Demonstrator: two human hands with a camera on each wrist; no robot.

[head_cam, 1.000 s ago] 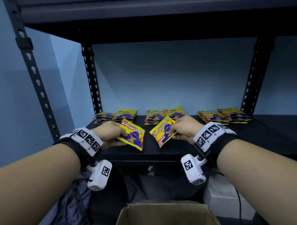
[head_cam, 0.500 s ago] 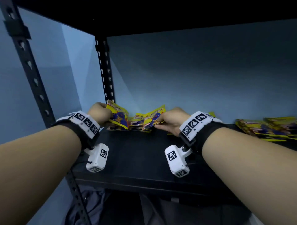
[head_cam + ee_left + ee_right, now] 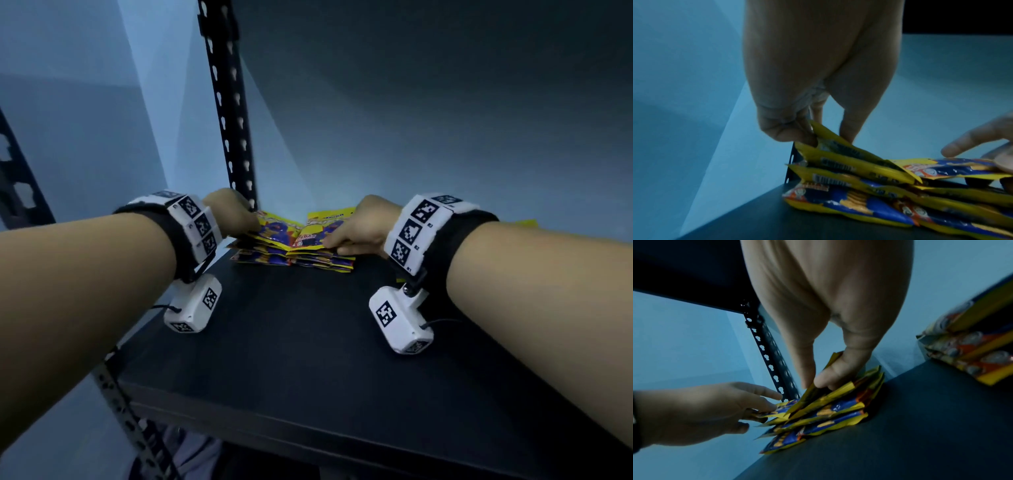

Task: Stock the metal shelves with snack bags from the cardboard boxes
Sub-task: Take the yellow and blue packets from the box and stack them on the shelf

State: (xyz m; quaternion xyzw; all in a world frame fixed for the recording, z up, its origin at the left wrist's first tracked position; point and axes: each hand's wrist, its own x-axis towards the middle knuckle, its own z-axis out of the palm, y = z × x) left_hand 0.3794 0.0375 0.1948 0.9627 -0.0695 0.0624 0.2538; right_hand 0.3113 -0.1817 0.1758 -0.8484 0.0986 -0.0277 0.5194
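Observation:
Two low stacks of yellow-and-blue snack bags (image 3: 294,258) lie side by side at the back left of the black shelf (image 3: 308,349). My left hand (image 3: 251,226) pinches the far edge of the top bag on the left stack (image 3: 275,229); in the left wrist view that hand (image 3: 822,138) lifts the bag's yellow edge (image 3: 849,155). My right hand (image 3: 329,241) holds the top bag of the right stack (image 3: 320,229). The right wrist view shows the right hand (image 3: 816,385) with thumb and finger closed on that bag (image 3: 830,395). Both bags rest on their stacks.
A black perforated upright (image 3: 233,102) stands right behind the left stack. Another pile of the same bags (image 3: 972,353) lies further right on the shelf. The blue-grey wall (image 3: 411,154) closes the back, and a shelf board overhangs above.
Both hands have carried their bags from the shelf's front to the back left corner and lowered them onto the two stacks. The camera has moved in closer.

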